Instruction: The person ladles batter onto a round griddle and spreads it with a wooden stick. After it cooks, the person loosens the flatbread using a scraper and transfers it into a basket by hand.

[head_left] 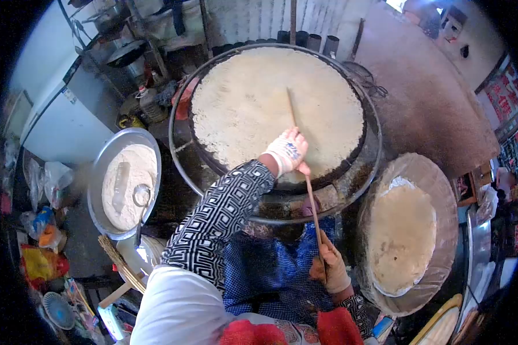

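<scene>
A long thin wooden stick [313, 201] runs from near my body out over a large round griddle, its far end resting on or just above the pale layer of batter [253, 98] there. My left hand [288, 152], in a white fingerless glove, is closed around the stick above the griddle's near part. Lower down, my right hand [332, 264], also gloved, grips the stick near its close end, in front of the blue checked apron [265, 270]. Batter covers nearly the whole griddle up to its dark rim [362, 138]. A metal ring [175, 150] encircles the griddle.
On the left, a metal basin [98, 201] holds pale flour and a ladle [141, 198]. At right stands a plastic-lined tub [446, 230] of thick pale batter. A brown board [426, 98] lies behind it. Plastic bags [56, 181] and a bottle [149, 103] are farther left.
</scene>
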Demonstrator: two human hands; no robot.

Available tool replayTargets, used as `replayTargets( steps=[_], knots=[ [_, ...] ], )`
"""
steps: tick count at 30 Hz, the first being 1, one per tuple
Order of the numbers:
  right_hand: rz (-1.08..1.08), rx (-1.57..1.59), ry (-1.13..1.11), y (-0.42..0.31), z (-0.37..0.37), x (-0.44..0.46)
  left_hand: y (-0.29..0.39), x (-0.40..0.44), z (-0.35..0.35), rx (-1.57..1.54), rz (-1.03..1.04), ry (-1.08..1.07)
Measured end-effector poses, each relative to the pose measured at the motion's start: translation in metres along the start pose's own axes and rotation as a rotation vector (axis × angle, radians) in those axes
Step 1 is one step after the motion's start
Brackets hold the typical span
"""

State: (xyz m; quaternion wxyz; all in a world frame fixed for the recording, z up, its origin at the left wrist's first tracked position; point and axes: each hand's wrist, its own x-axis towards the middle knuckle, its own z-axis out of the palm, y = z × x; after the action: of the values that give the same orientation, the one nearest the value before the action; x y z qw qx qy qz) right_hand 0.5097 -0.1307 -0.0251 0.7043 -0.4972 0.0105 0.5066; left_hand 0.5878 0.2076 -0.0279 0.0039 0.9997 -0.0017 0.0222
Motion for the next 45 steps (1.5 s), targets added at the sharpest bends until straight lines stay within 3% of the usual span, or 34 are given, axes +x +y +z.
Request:
replayTargets(
  steps=[3, 5, 14, 18, 22, 25, 26, 29, 31, 32, 34, 37, 38, 39, 41, 42, 43, 45],
  knots=[
    [0.106, 0.015, -0.131, -0.009, 0.013, 0.022, -0.032, -0.034, -0.013, -0.041, -0.137, -0.065],
    [0.122, 0.071, -0.232, 0.004, 0.007, 0.040, -0.047, -0.057, -0.003, -0.021, -0.186, -0.002],
    [0.070, -0.467, -0.213, 0.019, 0.069, 0.038, -0.086, -0.168, 0.018, 0.050, -0.302, 0.223],
    [-0.295, -0.956, -0.122, 0.048, 0.061, 0.034, -0.071, -0.221, 0.005, -0.006, -0.348, 0.296],
    [-0.646, -1.090, -0.058, 0.041, 0.045, 0.017, -0.060, -0.267, -0.008, -0.040, -0.271, 0.390],
    [-0.496, -1.775, 0.146, 0.018, 0.037, 0.021, -0.053, -0.284, 0.026, 0.138, -0.179, 0.184],
    [-0.545, -1.796, 0.194, 0.014, 0.030, 0.035, -0.047, -0.285, 0.034, 0.083, -0.211, 0.043],
    [-0.599, -1.769, 0.434, -0.019, 0.042, 0.073, -0.033, -0.273, 0.041, 0.052, -0.269, -0.082],
    [-0.720, -1.421, 0.518, -0.025, 0.031, 0.093, -0.011, -0.268, 0.036, 0.117, -0.306, -0.068],
    [-0.658, -1.207, 0.527, -0.021, 0.018, 0.098, 0.000, -0.264, 0.031, 0.045, -0.327, -0.076],
    [-0.690, -0.997, 0.369, 0.020, -0.016, 0.103, 0.025, -0.252, 0.045, 0.051, -0.390, -0.049],
    [-0.635, -1.052, 0.095, 0.076, 0.034, 0.079, 0.086, -0.218, 0.044, -0.013, -0.500, -0.080],
    [-0.569, -1.034, 0.029, 0.078, 0.059, 0.071, 0.105, -0.215, 0.062, 0.154, -0.423, 0.086],
    [-0.538, -1.106, -0.012, 0.079, 0.075, 0.068, 0.122, -0.220, 0.088, -0.134, -0.287, 0.563],
    [-0.422, -1.161, -0.033, 0.075, 0.087, 0.053, 0.168, -0.247, 0.062, -0.484, -0.383, -0.269],
    [-0.450, -1.189, -0.048, 0.069, 0.084, 0.040, 0.178, -0.278, 0.068, -0.222, 0.131, 0.120],
    [-0.412, -1.144, -0.057, 0.063, 0.077, 0.022, 0.183, -0.298, 0.054, -0.387, 0.254, 0.341],
    [-0.240, -1.081, -0.051, 0.059, 0.058, -0.015, 0.173, -0.313, 0.005, -0.526, 0.186, 0.089]
  ],
)
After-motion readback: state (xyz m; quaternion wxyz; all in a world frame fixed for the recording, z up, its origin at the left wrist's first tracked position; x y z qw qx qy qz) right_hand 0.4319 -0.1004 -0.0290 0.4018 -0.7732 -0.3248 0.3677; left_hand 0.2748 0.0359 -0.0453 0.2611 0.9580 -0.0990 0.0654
